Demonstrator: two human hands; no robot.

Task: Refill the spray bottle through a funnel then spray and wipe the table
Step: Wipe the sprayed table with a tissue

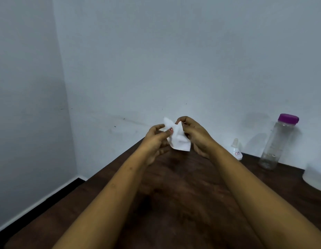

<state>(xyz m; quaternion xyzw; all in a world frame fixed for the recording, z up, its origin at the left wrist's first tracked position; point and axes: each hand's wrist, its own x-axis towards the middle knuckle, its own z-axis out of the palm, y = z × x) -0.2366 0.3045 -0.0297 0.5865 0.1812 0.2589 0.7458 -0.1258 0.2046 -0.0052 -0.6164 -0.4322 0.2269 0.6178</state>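
Seemingly refilling is over: the small white spray bottle (237, 150) stands by the wall, beside a purple-capped clear bottle (277, 142). The left hand (156, 140) and right hand (196, 134) each pinch a crumpled white tissue (178, 141) above the far end of the bench (174, 203); wiping is yet to begin.

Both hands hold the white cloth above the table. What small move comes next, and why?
Probably lower the cloth onto the table and begin wiping: the left hand and right hand pinch it in the air, off the wood, and the spray bottle stands aside.
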